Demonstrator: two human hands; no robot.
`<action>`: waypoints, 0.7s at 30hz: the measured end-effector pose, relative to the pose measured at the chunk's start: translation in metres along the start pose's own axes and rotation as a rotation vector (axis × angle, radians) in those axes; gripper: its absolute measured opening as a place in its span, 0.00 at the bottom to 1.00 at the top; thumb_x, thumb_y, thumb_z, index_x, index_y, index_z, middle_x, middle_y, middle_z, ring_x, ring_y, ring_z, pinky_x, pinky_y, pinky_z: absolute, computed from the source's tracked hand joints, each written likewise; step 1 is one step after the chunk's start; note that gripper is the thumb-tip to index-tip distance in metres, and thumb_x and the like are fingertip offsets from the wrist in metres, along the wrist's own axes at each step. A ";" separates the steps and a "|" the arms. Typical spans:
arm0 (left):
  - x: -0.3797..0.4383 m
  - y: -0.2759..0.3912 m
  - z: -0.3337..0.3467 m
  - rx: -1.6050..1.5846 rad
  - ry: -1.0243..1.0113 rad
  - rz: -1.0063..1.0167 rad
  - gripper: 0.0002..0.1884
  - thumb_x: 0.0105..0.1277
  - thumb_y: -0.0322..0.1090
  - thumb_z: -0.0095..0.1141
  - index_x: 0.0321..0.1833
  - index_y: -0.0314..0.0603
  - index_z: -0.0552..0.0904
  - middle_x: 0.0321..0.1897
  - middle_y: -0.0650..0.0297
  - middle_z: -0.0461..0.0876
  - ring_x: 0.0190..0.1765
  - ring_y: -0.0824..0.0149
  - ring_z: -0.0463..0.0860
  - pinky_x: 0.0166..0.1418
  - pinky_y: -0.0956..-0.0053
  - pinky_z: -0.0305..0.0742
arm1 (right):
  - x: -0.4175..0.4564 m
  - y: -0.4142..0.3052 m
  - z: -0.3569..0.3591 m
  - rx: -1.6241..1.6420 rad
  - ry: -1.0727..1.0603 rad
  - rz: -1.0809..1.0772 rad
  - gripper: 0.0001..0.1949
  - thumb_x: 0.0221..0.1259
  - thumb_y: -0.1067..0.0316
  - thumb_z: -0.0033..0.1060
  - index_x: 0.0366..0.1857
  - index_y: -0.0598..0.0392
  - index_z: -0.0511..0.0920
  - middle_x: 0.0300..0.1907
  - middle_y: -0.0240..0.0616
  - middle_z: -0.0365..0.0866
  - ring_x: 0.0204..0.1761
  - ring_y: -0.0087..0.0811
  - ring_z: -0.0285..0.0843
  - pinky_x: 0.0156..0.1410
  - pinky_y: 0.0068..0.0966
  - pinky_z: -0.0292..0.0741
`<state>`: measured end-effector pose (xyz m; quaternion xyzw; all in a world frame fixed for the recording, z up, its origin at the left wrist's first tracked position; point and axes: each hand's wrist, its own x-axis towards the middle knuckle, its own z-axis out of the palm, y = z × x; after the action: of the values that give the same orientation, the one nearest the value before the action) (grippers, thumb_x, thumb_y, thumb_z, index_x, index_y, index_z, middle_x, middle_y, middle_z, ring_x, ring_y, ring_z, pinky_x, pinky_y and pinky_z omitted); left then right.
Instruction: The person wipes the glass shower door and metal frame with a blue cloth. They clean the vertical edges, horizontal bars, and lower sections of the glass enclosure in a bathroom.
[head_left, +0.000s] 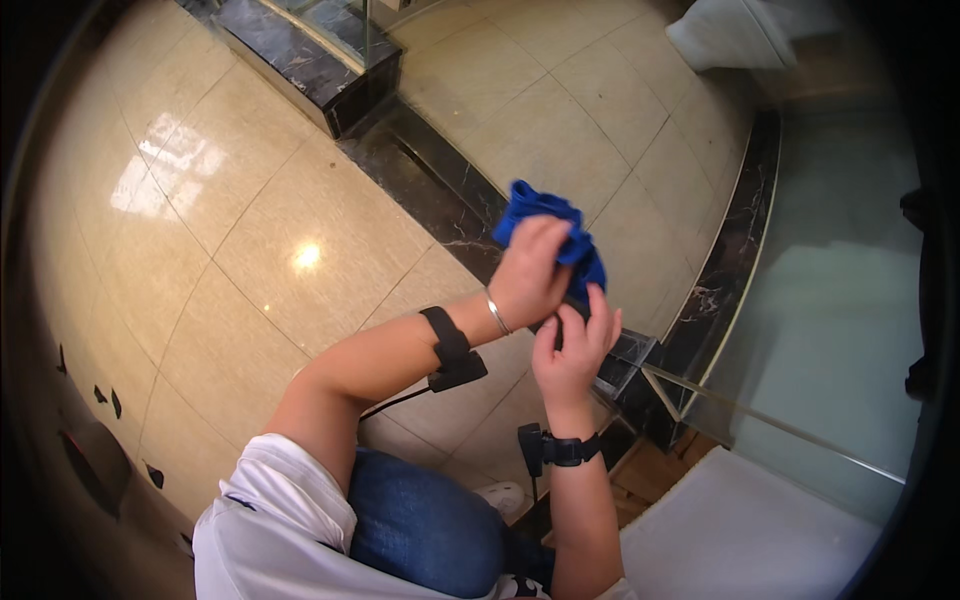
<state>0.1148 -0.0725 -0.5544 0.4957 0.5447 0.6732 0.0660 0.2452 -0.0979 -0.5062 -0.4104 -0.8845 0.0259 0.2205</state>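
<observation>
A crumpled blue cloth (551, 214) is bunched in my left hand (532, 266), which wears a silver bangle. My right hand (577, 349) is just below it, with its fingers apart and curved. Its fingertips overlap the cloth's lower edge; whether they press on it is hard to tell. Both hands are above a black marble sill (457, 217) that runs across the floor. Part of the sill is hidden behind my hands and the cloth.
Glossy beige floor tiles (247, 255) spread to the left. A glass panel (817, 315) and a white sheet-like surface (750, 525) are at the right. A black marble ledge (300, 56) carries glass at the top. A white fixture (727, 34), perhaps a toilet, stands at the upper right.
</observation>
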 end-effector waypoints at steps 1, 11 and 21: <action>0.002 0.005 0.001 -0.077 -0.051 0.056 0.27 0.47 0.17 0.60 0.53 0.33 0.71 0.46 0.48 0.75 0.49 0.46 0.75 0.54 0.60 0.72 | 0.002 0.002 -0.002 -0.010 0.029 0.005 0.12 0.52 0.70 0.59 0.42 0.52 0.81 0.62 0.50 0.70 0.62 0.48 0.68 0.70 0.58 0.54; 0.045 -0.018 -0.043 0.105 0.103 -0.072 0.16 0.52 0.26 0.65 0.43 0.37 0.75 0.37 0.52 0.77 0.41 0.48 0.78 0.44 0.62 0.74 | 0.013 -0.014 -0.016 -0.012 0.091 -0.020 0.11 0.53 0.70 0.59 0.41 0.51 0.82 0.62 0.48 0.70 0.61 0.45 0.69 0.69 0.56 0.55; 0.046 0.067 -0.008 -0.233 -0.419 -0.483 0.09 0.60 0.31 0.62 0.37 0.35 0.77 0.24 0.56 0.79 0.26 0.66 0.81 0.31 0.74 0.76 | 0.002 -0.001 0.001 0.093 0.374 -0.099 0.33 0.54 0.68 0.66 0.65 0.52 0.62 0.70 0.59 0.52 0.70 0.61 0.53 0.69 0.56 0.59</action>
<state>0.1163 -0.0754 -0.4728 0.4690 0.5404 0.5795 0.3902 0.2434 -0.0971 -0.5058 -0.3534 -0.8450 -0.0208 0.4009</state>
